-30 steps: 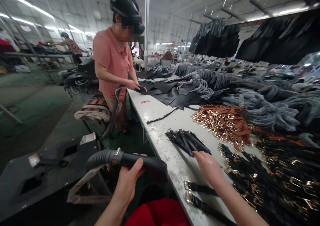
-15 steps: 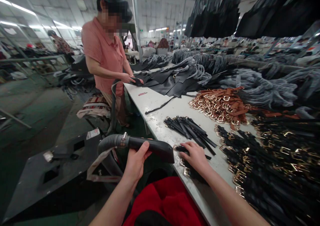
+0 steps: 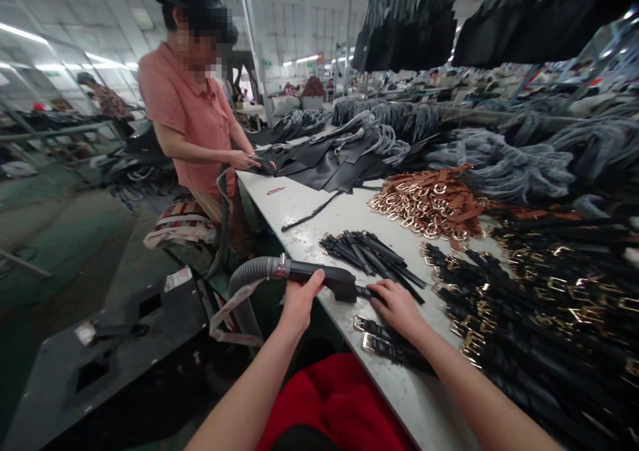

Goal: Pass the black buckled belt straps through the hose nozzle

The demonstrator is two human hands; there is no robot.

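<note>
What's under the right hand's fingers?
A black strap: a short length shows between the right hand and the black nozzle. The part beneath the fingers is covered.

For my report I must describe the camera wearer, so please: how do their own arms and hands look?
The left hand and right hand are bare, with no gloves, rings or watch visible. The left forearm and right forearm are uncovered too; no sleeves show in the picture.

I hold one nozzle [image 3: 340, 283] and one strap [image 3: 363, 292], near two buckled straps [image 3: 387, 348] and one pink shirt [image 3: 180, 108].
</note>
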